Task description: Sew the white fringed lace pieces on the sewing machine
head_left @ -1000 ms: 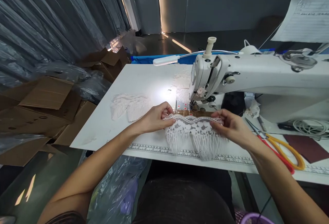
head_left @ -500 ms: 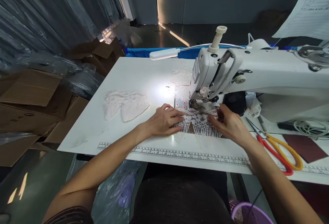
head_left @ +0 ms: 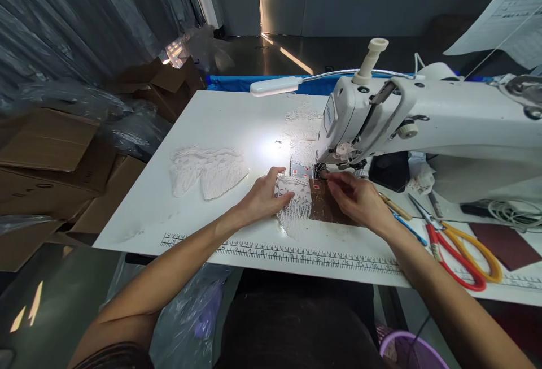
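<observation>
My left hand (head_left: 263, 195) rests at the left edge of a white fringed lace piece (head_left: 298, 208), thumb and forefinger spread apart, the thumb lying on the lace. The lace lies just in front of the needle plate (head_left: 300, 170) of a white sewing machine (head_left: 339, 117). My right hand (head_left: 355, 196) reaches in beside the presser foot (head_left: 319, 170), thumb and forefinger pinched together. What they pinch is too small to make out. Under my right hand a brown plate (head_left: 332, 208) shows on the table. More white lace (head_left: 302, 126) lies behind the needle.
Folded white lace pieces (head_left: 209, 171) lie on the left of the table (head_left: 148, 211). Scissors (head_left: 459, 250) with red and yellow handles, a blue-tipped tool (head_left: 410, 229) and a dark red square (head_left: 506, 244) lie at the right. A lamp (head_left: 275, 86) overhangs the table. Cardboard boxes (head_left: 46, 171) stand left.
The lace has shifted left, away from under my right hand, baring the brown plate. My right hand has let go of the lace and moved up to the presser foot.
</observation>
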